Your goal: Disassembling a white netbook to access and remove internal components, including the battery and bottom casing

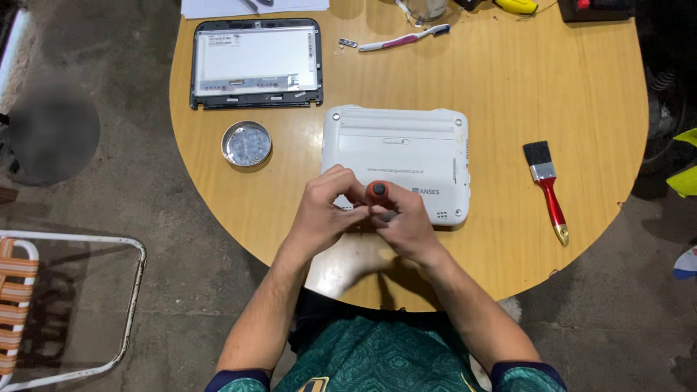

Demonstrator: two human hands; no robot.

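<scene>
Both hands meet low at centre frame: the left hand (324,212) and right hand (404,223) have their fingers closed around an orange-handled screwdriver (378,192), held upright over the near edge of a white netbook base (406,152) lying underside up. Its plastic shell looks light, stiff and easy to crack. Beneath spreads the round wooden counter (508,87). A detached screen panel (255,64) sits upper left, a red-handled paintbrush (546,187) right, a round metal tin (247,144) left, a toothbrush (404,38) at top.
</scene>
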